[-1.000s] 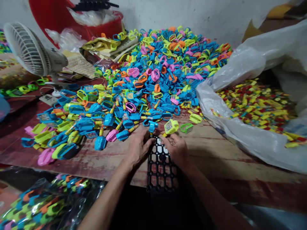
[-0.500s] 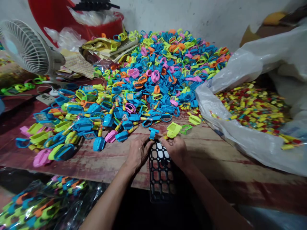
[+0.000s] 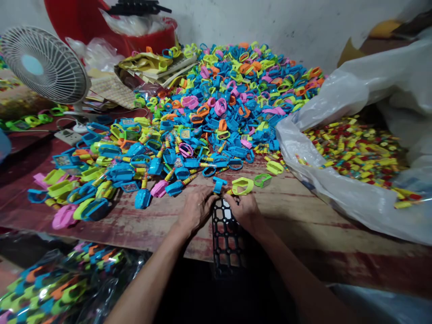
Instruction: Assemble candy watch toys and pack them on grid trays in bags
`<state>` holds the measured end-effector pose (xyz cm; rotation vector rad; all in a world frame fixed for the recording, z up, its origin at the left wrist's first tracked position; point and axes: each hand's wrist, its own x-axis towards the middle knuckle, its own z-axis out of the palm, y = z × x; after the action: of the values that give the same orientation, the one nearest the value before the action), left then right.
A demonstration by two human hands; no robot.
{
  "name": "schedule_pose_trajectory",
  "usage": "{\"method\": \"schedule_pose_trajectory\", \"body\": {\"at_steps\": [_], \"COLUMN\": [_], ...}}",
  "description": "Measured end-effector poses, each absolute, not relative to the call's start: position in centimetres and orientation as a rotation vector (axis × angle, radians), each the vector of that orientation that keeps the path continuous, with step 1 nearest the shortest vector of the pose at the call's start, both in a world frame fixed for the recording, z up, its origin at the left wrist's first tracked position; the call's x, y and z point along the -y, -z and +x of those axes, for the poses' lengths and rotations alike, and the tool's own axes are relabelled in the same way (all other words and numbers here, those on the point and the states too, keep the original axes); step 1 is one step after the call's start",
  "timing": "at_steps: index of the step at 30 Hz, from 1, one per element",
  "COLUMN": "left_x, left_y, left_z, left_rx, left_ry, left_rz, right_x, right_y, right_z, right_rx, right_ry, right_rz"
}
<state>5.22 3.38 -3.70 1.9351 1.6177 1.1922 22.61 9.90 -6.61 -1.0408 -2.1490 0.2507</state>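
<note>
My left hand (image 3: 198, 209) is closed, its thumb and fingertips at the base of a blue toy watch (image 3: 219, 184) standing by the far end of a black grid tray (image 3: 227, 245). My right hand (image 3: 249, 211) pinches a yellow-green toy watch (image 3: 243, 180), with a bit of yellow tube showing under it. My fingers partly hide the tray's far end. Some white pieces (image 3: 227, 211) show through its upper cells. A green toy watch (image 3: 262, 180) lies just beyond my right hand.
A large heap of coloured toy watches (image 3: 232, 99) fills the back of the table. At right, a white sack (image 3: 300, 157) holds small yellow and red tubes (image 3: 357, 148). A fan (image 3: 47, 67) stands at left. Bagged watches (image 3: 43, 288) sit below the table's front edge.
The yellow-green watch has turned and tipped lower in my right hand, so its loop now shows. Both hands stay at the tray's far end. The view has shifted slightly.
</note>
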Motion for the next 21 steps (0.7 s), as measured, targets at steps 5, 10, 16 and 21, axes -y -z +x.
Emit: {"method": "schedule_pose_trajectory", "body": {"at_steps": [5,10,16,21], "left_x": [-3.6,-3.8,-3.9,-3.7], "left_y": [3.1,3.3,4.0,4.5], "left_z": [4.6,4.8,4.9,4.9], "left_rx": [-1.491,-1.645,-1.632,-1.675], "left_ry": [-1.181,-1.131,-1.13,-1.109], "left_rz": [1.859,1.812,1.927,2.008], "right_x": [-9.7,-10.1,-10.1,-10.0], "right_y": [6.5,5.0,4.6,5.2], "right_z": [22.1,21.9,21.9,21.6], "right_rx": [2.095,2.166,2.13,2.157], "right_ry": [-0.197,-0.376,-0.319,-0.259], "right_rz": [-1.083,-1.108,-1.093,-1.02]}}
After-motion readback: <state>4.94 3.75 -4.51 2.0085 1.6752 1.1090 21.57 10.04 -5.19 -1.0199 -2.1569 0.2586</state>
